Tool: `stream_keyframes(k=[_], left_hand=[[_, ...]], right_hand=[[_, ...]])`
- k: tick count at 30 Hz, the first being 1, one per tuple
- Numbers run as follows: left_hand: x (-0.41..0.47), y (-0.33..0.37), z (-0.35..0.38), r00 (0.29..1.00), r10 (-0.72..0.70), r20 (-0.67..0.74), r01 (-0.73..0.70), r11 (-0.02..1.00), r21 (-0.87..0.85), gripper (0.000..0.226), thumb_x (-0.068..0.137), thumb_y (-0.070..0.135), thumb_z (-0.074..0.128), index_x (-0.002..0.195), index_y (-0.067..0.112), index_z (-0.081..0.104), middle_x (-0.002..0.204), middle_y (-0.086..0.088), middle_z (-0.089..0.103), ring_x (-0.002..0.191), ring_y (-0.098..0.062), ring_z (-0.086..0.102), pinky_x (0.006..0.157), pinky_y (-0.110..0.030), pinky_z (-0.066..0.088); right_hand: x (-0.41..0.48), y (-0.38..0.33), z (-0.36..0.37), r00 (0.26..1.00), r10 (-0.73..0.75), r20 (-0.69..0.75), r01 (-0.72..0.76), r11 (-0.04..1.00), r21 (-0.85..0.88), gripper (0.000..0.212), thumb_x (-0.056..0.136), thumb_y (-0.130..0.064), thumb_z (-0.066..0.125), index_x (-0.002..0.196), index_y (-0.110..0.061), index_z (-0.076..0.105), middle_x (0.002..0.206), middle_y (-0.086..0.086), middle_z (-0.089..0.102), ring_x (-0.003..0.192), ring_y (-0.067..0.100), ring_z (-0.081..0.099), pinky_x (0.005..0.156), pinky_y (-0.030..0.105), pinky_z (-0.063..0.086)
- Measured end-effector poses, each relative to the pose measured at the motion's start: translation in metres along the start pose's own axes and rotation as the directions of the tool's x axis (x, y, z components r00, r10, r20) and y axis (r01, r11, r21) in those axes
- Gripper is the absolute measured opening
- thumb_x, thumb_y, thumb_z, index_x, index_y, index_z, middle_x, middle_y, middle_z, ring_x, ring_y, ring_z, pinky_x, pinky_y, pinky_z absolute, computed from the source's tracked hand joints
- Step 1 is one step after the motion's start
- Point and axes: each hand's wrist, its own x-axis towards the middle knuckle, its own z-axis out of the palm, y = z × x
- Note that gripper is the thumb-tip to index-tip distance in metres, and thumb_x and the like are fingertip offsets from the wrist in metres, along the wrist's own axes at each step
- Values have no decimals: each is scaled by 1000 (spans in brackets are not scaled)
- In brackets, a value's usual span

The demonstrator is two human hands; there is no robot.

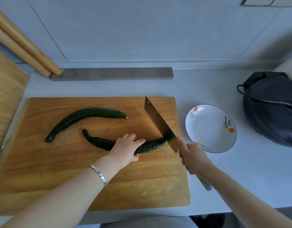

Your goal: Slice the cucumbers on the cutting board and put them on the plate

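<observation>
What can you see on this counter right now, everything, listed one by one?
cutting board: one, light wood, middle of counter
far cucumber: one, dark green, back of board
near cucumber: one, dark green, front of board
cleaver: one, dark steel, blade at near cucumber's right end
plate: one, white, blue rim, flowers, right of board
wooden rods: two, pale wood, leaning back left
grey strip: one, grey, along the wall
dark pan: one, dark grey, far right
bracelet: one, silver, left wrist
left grip: holds near cucumber
right grip: holds cleaver's handle
</observation>
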Motion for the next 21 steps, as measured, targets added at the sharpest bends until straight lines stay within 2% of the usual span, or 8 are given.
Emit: stream_keyframes(k=[10, 13, 14, 16, 18, 19, 21], left_hand=[[-1, 0, 1, 1000, -13, 4, 13, 1000, -20, 57, 90, 23, 52, 143, 26, 28, 127, -5, 39, 115, -23, 33, 90, -33, 35], [-5, 0, -2, 999, -15, -30, 14, 999, -40, 56, 91, 24, 52, 142, 23, 30, 125, -5, 40, 113, -23, 36, 88, -33, 39], [-8, 0, -2, 998, -46, -50, 43, 997, -63, 54, 90, 26, 53, 140, 21, 32, 123, -5, 42, 111, -23, 38, 86, -32, 42], [-15, -3, -4, 974, -200, -111, 178, 968, -179, 48, 87, 30, 57, 130, 18, 40, 114, -4, 48, 102, -21, 47, 80, -32, 48], [-24, -6, -13, 897, -418, -148, 335, 857, -391, 39, 83, 32, 62, 114, 16, 44, 96, -1, 54, 82, -17, 56, 66, -33, 54], [-29, -8, -18, 838, -532, -124, 403, 755, -517, 38, 83, 31, 63, 109, 15, 41, 89, -1, 54, 73, -17, 58, 57, -32, 53], [-38, -14, -25, 704, -710, 20, 486, 462, -742, 46, 86, 28, 61, 117, 12, 32, 82, -4, 52, 66, -17, 57, 48, -30, 48]], right_hand=[[17, 4, 13, 1000, -22, -20, 21, 1000, -6, 59, 91, -63, 27, 70, -9, 40, 57, 4, 39, 47, 16, 36, 52, 28, 36], [18, 5, 19, 999, -28, -37, 29, 999, 25, 60, 91, -63, 27, 68, -9, 40, 56, 2, 38, 47, 14, 35, 53, 28, 35], [17, 6, 20, 999, -21, -39, 24, 998, 59, 60, 91, -62, 28, 66, -10, 41, 54, 1, 38, 46, 14, 35, 51, 27, 35], [16, 7, 21, 999, 4, -31, 1, 987, 158, 59, 91, -63, 29, 64, -11, 42, 51, 0, 36, 43, 15, 32, 45, 24, 31], [15, 8, 20, 1000, 17, -12, -14, 975, 221, 59, 91, -63, 29, 64, -12, 41, 48, -1, 34, 39, 15, 30, 42, 22, 29], [13, 8, 21, 1000, 15, 0, -15, 972, 236, 59, 91, -63, 29, 63, -12, 39, 46, -2, 33, 38, 15, 29, 41, 21, 28], [9, 7, 19, 1000, 8, 21, -14, 963, 268, 57, 92, -62, 30, 64, -12, 38, 44, -3, 30, 37, 14, 27, 42, 21, 26]])
